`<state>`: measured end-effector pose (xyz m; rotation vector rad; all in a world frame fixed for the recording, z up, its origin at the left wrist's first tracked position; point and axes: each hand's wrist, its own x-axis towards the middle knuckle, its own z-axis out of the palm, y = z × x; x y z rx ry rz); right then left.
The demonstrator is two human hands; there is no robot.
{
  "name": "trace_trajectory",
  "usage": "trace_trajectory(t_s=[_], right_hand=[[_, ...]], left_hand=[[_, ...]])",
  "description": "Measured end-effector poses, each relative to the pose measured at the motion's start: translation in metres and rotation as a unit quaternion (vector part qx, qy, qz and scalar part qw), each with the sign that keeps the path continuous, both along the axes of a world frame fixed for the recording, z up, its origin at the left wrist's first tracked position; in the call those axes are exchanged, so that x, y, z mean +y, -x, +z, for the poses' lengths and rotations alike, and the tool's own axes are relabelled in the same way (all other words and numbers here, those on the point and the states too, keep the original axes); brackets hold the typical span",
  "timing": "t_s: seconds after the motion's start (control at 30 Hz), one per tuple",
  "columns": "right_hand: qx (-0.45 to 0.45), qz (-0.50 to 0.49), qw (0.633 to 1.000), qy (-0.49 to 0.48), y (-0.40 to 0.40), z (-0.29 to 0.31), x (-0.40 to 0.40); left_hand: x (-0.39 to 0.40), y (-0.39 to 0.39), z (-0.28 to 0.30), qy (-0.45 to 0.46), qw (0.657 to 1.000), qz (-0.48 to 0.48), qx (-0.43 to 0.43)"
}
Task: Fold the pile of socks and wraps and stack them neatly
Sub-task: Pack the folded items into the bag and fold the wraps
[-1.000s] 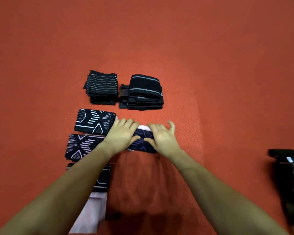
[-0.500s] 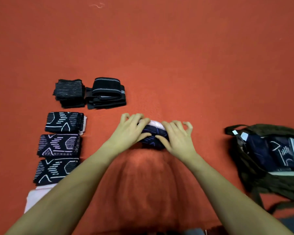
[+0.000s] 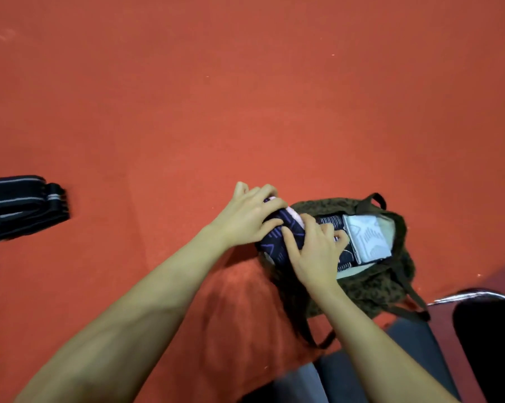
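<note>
Both hands hold 1 folded dark navy sock with purple lines (image 3: 277, 242) at the mouth of the dark green cloth bag (image 3: 370, 286): left hand (image 3: 245, 219) curled over it, right hand (image 3: 315, 254) gripping its near side. It seems the storing step; next, push it beside the folded grey-white sock (image 3: 364, 239) inside.

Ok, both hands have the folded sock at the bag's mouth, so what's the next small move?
Probably ease the folded sock down into the olive bag beside the white folded piece. Left hand and right hand both grip it right at the opening.
</note>
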<state>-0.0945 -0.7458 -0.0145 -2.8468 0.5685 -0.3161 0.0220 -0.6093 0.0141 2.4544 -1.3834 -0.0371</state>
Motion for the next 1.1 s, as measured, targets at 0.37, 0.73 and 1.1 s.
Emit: trace_trajectory(t_s=[0.37,0.73,1.1], right_hand=[[0.146,-0.069,0.987,-0.020,0.032,-0.045,-0.046],[0.092,-0.026,0.995,0.016,0.022,-0.044,-0.060],[0.233,0.071,0.968,-0.063,0.015,-0.056,-0.045]], left_hand=[[-0.085,0.021,-0.045,-0.142,0.982,0.034,0.117],[-0.055,0.060,-0.073,-0.110,0.972,0.122,0.171],[-0.022,0.067,-0.076,-0.099,0.950,0.195,0.224]])
